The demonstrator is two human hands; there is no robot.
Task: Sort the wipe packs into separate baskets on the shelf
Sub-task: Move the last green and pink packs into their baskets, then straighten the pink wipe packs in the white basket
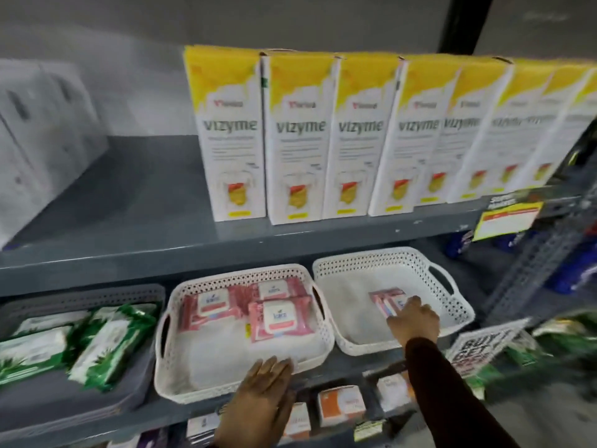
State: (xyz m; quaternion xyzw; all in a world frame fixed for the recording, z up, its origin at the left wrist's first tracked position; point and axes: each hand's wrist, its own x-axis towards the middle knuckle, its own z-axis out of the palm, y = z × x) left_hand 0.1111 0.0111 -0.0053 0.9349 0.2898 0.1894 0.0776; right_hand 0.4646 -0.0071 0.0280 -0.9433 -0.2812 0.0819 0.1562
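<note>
Three pink wipe packs point(258, 307) lie in the middle white perforated plastic basket point(181, 379), its front rim under the flat, empty left hand point(263, 396). The right hand point(415, 320) grips a fourth pink pack point(382, 299) inside the right white basket point(458, 299).

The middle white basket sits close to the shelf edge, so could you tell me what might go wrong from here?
1. The middle basket overhangs the shelf edge; the left hand resting on its front rim could tip it and spill the pink packs.
2. The right hand is on a pink pack in the right basket, so one kind may end up split across two baskets.
</note>
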